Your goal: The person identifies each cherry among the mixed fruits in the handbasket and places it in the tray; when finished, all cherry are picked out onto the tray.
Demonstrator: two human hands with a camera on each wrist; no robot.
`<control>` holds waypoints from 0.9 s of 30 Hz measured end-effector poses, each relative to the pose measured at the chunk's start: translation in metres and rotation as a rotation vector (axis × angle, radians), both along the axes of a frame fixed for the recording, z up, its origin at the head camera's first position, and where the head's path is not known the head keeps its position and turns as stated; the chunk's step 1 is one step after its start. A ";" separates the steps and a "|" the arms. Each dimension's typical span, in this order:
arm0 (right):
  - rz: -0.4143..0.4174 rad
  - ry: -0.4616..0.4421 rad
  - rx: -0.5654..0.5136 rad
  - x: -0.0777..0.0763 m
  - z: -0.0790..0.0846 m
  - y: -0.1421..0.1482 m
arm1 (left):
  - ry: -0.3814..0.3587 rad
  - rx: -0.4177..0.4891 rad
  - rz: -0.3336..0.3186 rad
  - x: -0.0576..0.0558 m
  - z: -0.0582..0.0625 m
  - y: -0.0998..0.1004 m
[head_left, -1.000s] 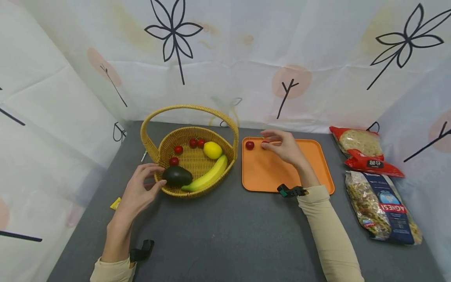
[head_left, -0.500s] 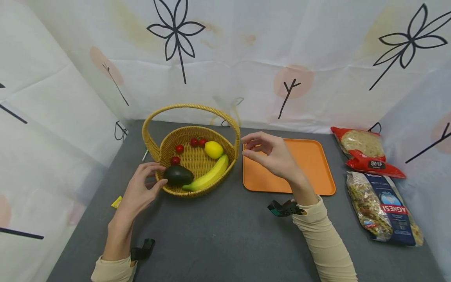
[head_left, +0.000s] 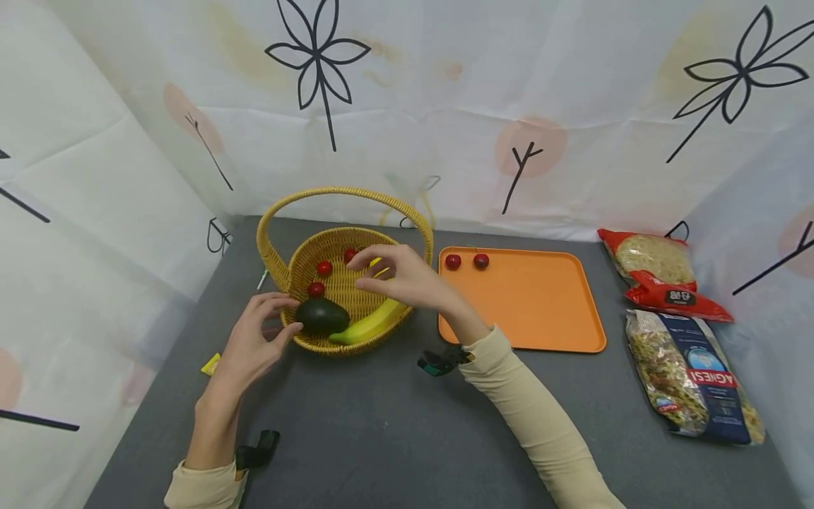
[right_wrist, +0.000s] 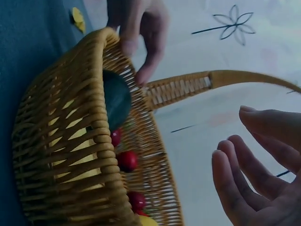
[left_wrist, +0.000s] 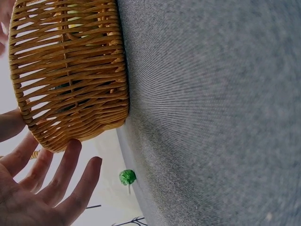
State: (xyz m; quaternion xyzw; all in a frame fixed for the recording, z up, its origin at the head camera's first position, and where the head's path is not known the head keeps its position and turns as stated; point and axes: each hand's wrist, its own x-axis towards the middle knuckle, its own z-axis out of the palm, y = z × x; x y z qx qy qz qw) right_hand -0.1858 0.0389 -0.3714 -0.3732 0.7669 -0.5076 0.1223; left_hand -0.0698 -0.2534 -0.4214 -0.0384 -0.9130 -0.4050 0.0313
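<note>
My left hand (head_left: 254, 339) holds the left rim of the yellow wicker basket (head_left: 304, 346), thumb and fingers at its edge; the left wrist view shows fingers against the basket's outer weave (left_wrist: 70, 70). Inside are a dark avocado (head_left: 322, 316), a banana (head_left: 369, 326), several red cherries (head_left: 316, 290) and a lemon (right_wrist: 148, 221), mostly hidden in the head view. Above the basket's right side hovers my right hand (head_left: 407, 277), fingers loosely bent, nothing between thumb and fingertips. Two cherries (head_left: 480, 261) lie at the back left of the orange tray (head_left: 528, 311).
To the right lie a red-ended bag (head_left: 651, 258) and a pasta bag (head_left: 693, 375). The basket's tall handle (head_left: 343, 191) arches over it. Left of the basket are a small yellow packet (head_left: 210, 365) and a green lollipop (left_wrist: 127, 177). Patterned cloth (head_left: 407, 106) hangs behind the table.
My right hand has left the cherry on the tray and moved left over the basket. Both tray cherries are visible now. My left hand has stayed at the rim.
</note>
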 end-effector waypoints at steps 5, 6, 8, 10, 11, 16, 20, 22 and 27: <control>0.068 0.008 0.129 -0.027 -0.012 -0.032 | -0.007 0.000 -0.003 0.000 0.000 0.001; 0.080 -0.002 0.144 -0.031 -0.015 -0.038 | -0.010 0.000 -0.003 -0.001 0.000 0.001; 0.089 -0.035 0.162 -0.039 -0.019 -0.047 | -0.012 -0.001 -0.002 -0.001 0.000 0.002; 0.089 -0.094 0.168 -0.044 -0.022 -0.056 | -0.014 -0.002 -0.001 -0.001 0.000 0.002; 0.088 -0.125 0.171 -0.046 -0.023 -0.060 | -0.014 -0.002 -0.001 -0.001 0.001 0.001; 0.104 -0.288 0.218 -0.051 -0.029 -0.080 | -0.014 -0.001 -0.003 0.000 0.002 0.001; 0.116 -0.378 0.283 -0.052 -0.033 -0.091 | -0.012 -0.003 -0.004 0.001 0.003 0.000; 0.128 -0.395 0.311 -0.052 -0.034 -0.095 | -0.010 -0.004 -0.003 0.001 0.002 0.000; 0.171 -0.423 0.355 -0.051 -0.037 -0.102 | -0.013 -0.007 0.001 0.001 0.002 0.000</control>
